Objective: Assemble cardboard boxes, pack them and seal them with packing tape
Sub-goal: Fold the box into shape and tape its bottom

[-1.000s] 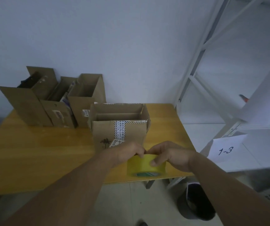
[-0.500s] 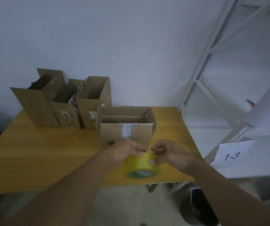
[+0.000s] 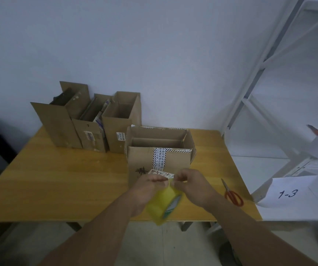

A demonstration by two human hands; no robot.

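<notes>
Tabletop (image 3: 58, 179): four boxes (image 3: 56, 125) (image 3: 89, 137) (image 3: 117, 135) (image 3: 160, 160), one scissors (image 3: 233, 194); left hand (image 3: 146, 187), right hand (image 3: 194, 185) grip one tape (image 3: 162, 204).

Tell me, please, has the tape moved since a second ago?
Yes. The tape has tilted and come nearer; its lower end now overhangs the front edge of the table.

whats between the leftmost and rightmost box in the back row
Head view: a shorter box marked 7, stuffed with items, stands between the leftmost box and rightmost box.
</notes>
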